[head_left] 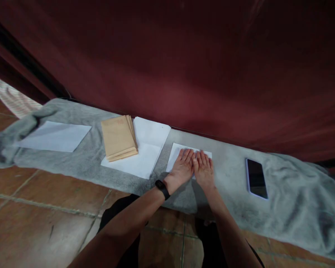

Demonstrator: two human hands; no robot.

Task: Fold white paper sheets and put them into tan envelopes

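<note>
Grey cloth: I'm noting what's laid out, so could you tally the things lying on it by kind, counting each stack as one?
Brown paper stack: 1
White paper: 3 (far-left sheet, pile beneath the brown paper stack, piece under the left hand and right hand)
Phone: 1
Total: 5

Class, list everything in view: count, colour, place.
Paper: one or more, white, centre
Sheets: several, white, left of centre
Envelopes: several, tan, on sheets
Lone sheet: one, white, far left
Phone: one, black and lilac, right
Cloth: one, grey, across middle
Backdrop: one, dark red, behind cloth
Tiles: several, brown, below
Striped fabric: one, pale, far left
Wristband: one, black, left wrist
Legs: two, black-clad, bottom
Left hand: one, bare, on paper
Right hand: one, bare, on paper
</note>
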